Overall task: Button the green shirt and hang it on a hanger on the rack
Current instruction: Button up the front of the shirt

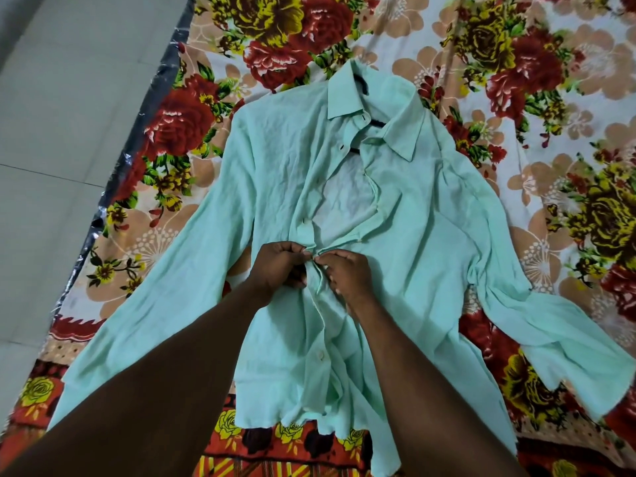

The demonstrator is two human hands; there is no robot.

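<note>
Floral bedsheet (516, 80): one green shirt (423, 215), two hands (313, 268) pinching.

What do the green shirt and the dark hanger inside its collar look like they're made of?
Green shirt: thin woven fabric, probably cotton or a blend; matte, finely creased. Hanger: smooth, black, probably plastic; mostly hidden, so uncertain.

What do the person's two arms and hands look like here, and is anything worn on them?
Both forearms are bare: no sleeves, watch or bracelet show. The left hand and right hand carry no gloves, and no rings are visible. Fingernails look short and unpainted.
</note>
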